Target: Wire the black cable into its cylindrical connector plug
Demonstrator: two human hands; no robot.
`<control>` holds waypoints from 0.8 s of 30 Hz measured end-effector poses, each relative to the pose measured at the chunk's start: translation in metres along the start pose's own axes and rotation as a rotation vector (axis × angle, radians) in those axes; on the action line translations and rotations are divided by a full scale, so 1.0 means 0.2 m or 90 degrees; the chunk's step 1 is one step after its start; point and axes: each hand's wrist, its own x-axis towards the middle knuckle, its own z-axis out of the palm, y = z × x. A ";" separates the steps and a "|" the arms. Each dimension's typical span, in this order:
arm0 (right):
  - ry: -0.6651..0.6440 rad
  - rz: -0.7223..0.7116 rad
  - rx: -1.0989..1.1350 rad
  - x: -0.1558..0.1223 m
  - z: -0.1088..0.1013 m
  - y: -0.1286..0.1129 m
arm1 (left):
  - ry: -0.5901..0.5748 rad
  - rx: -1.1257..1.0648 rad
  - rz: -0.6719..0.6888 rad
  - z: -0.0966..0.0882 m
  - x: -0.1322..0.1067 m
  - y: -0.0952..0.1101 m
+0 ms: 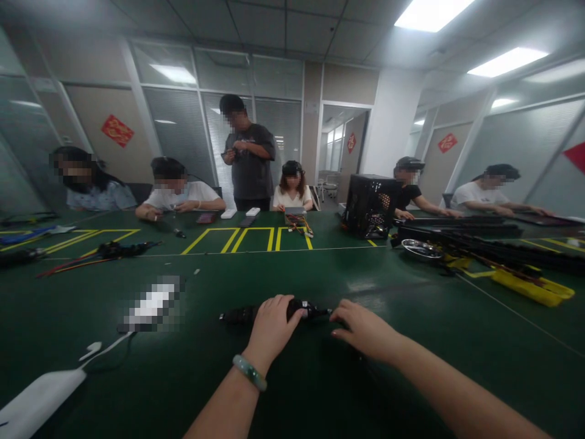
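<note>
A long, dark, slim object (242, 315) lies crosswise on the green table, with a small pale tip at each end and a white label near its right part. Its exact kind cannot be made out. Over its middle, my left hand (273, 320) is closed, thumb on the near side, hiding part of it; a green bangle (249, 372) circles that wrist. My right hand (361, 329) is by the object's right tip, thumb and fingers apart and curved. Whether its fingertips touch the tip is unclear.
A white power strip (41, 402) with a cord lies left, beside a blurred-out patch. Cable bundles (119, 249) lie farther left. Ahead stand a black computer case (370, 206), a metal bowl (420, 248) and a yellow tray (532, 286). Several people are around the table (292, 274).
</note>
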 end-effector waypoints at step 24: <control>-0.135 0.157 -0.043 -0.07 0.11 0.01 | -0.127 0.031 0.144 -0.02 -0.08 0.10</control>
